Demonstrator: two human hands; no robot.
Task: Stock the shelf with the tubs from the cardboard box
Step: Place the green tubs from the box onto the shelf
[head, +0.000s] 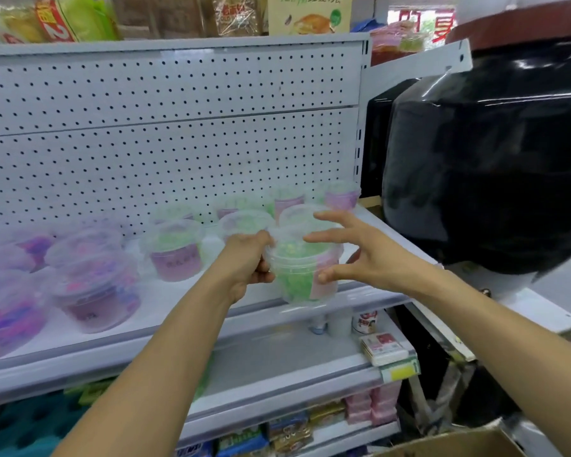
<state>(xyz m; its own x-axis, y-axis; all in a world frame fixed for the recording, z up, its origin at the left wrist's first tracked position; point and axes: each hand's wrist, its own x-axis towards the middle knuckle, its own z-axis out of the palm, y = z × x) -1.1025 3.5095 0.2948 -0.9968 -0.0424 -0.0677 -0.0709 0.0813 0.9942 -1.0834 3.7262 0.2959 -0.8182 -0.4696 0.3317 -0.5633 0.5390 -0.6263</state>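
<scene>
White shelf (178, 311) with perforated back panel, partly stocked with clear tubs; cardboard box (455, 445) at lower right corner. Green-filled tub (302, 268) held above the shelf's front edge, right end. Left hand (249, 258) grips its rim; right hand (353, 250) spread, fingers straight, beside it. Best set down upright in the front gap, steadied until seated.
</scene>
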